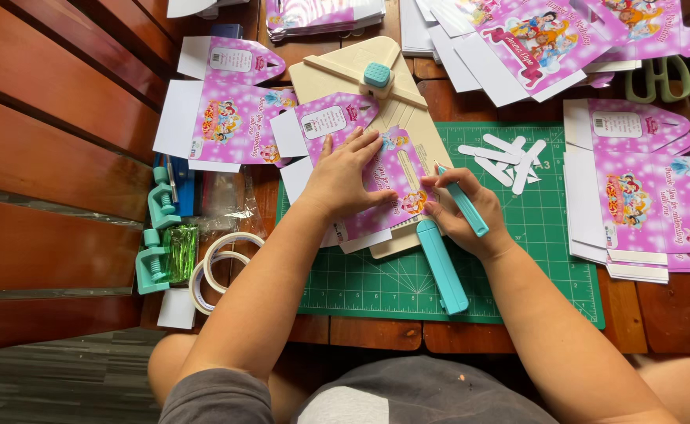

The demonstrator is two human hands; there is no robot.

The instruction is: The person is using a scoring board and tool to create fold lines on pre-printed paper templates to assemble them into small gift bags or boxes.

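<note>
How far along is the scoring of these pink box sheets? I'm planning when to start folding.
Hard to tell which pile is finished. The left hand presses one pink sheet flat on the cream scoring board, while the right hand holds a teal scoring tool at its edge. Flat sheets wait at the right stack and the top stack, none folded.

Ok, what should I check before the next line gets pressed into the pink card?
1. Left hand flat on the pink card, pinning it: ok.
2. Card lying on the cream board: ok.
3. Right hand has a grip on the teal tool: ok.
4. Tool tip at the card's right edge: ok.
5. Tip sitting in a groove: cannot tell.
6. White scraps lie away from the card: ok.
</note>
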